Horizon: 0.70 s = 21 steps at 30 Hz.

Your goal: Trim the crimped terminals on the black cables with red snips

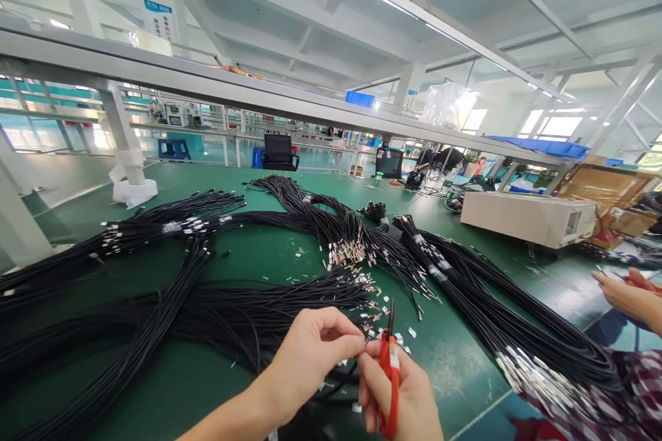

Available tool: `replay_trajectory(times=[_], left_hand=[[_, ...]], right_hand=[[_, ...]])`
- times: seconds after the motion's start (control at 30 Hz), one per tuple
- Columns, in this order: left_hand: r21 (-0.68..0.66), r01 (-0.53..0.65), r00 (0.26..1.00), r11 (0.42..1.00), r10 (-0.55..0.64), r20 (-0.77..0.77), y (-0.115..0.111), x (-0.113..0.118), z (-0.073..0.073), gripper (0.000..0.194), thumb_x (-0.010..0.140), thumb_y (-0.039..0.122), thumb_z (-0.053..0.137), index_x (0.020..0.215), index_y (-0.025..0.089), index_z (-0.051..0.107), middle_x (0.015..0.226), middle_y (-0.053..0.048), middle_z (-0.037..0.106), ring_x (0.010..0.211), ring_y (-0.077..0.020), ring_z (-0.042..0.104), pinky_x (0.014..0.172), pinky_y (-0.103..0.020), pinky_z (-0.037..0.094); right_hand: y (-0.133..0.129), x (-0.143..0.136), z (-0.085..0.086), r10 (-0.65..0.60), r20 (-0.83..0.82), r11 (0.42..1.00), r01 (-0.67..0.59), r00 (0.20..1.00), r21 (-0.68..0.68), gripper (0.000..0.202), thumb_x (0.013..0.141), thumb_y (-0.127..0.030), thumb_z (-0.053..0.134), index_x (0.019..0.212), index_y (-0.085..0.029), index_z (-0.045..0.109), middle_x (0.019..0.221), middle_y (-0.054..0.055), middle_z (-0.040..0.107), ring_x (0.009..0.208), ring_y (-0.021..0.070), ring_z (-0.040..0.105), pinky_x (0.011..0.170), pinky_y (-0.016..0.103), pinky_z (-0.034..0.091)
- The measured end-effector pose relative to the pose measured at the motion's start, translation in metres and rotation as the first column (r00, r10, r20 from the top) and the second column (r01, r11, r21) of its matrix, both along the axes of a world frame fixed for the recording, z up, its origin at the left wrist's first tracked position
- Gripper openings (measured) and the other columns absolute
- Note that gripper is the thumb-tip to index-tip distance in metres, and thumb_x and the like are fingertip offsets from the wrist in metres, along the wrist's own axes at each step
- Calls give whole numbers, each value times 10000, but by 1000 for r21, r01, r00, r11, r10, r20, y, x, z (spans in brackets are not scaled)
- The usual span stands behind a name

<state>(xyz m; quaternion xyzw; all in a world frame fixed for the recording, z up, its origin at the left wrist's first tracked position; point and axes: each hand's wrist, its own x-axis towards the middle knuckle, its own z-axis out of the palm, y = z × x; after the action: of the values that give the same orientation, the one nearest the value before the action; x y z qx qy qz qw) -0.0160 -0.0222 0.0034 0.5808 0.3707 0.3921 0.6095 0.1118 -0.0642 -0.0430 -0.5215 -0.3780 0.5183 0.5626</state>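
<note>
My left hand (318, 355) is closed in a pinch at the end of a thin black cable; its fingers hide most of that end. Touching it from the right, my right hand (406, 396) holds scissors (394, 382) with red handles, their dark blades pointing up and away from me. The right thumb and fingertip also meet at the pinched cable end. Just beyond my hands lies a bundle of black cables (289, 300) with stripped, coloured wire ends. White label scraps (412, 332) are scattered around the scissors' tips.
More cable bundles (196, 220) cover the green table (289, 248). A long looped bundle (480, 303) with white-wrapped ends lies to the right. Another person's hand (631, 296) works at the right edge. A beige box-shaped device (527, 217) stands behind; an overhead shelf (248, 89) crosses above.
</note>
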Motion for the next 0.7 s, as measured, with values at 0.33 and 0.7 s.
replay_trajectory(times=[0.33,0.7], left_hand=[[-83,-3,1000,997,6,30,0,4,-6,149,721,265,682,732,117,672,678,-25,637,682,-135,529,682,-257,418],[-85,-24,999,996,26,22,-1,6,-11,179,737,305,666,749,129,634,682,-26,619,690,-154,543,680,-280,416]], right_hand=[[-1,0,-1,-82,-50,996,81,995,-22,539,609,-584,742,835,-135,548,402,-16,569,277,82,447,304,150,273],[-6,13,-1,-19,58,1000,20,998,-21,553,641,-636,683,841,-127,600,448,3,585,319,92,462,350,189,298]])
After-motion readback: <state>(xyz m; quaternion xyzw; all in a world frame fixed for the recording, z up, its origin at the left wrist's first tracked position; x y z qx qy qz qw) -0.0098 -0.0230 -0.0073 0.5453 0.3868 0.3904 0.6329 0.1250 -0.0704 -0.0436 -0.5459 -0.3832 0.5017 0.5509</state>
